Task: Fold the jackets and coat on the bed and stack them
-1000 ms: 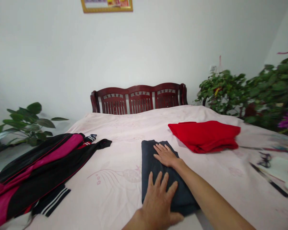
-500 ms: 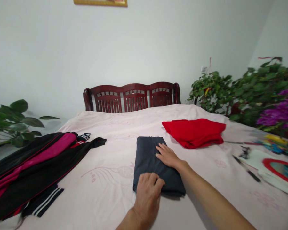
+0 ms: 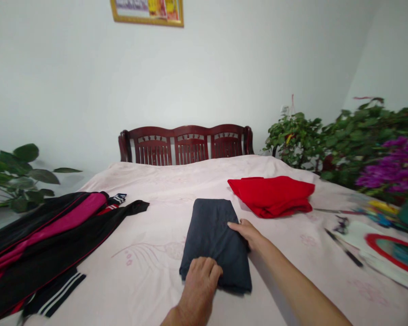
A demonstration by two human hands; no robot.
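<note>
A folded dark blue-grey garment (image 3: 211,226) lies as a flat rectangle on the bed, slightly turned. Its exact kind does not show. My left hand (image 3: 202,280) is closed at its near edge, with the fingers bent over the cloth and their tips hidden. At the right edge, my right hand (image 3: 250,234) grips the garment, its thumb on top and its other fingers out of sight beneath. Beyond my right hand rests a bunched red garment (image 3: 275,194).
Black-and-pink clothing (image 3: 68,235) is spread along the left side of the bed (image 3: 149,267). To the right lie a knife-like tool (image 3: 343,246) and a red ring-shaped item (image 3: 391,253). Leafy plants (image 3: 299,138) flank the bed, and a wooden backrest (image 3: 190,145) stands behind it.
My right hand has gone from lying flat on the garment to gripping its right edge. The garment has shifted slightly toward me and left. The camera view has tilted up.
</note>
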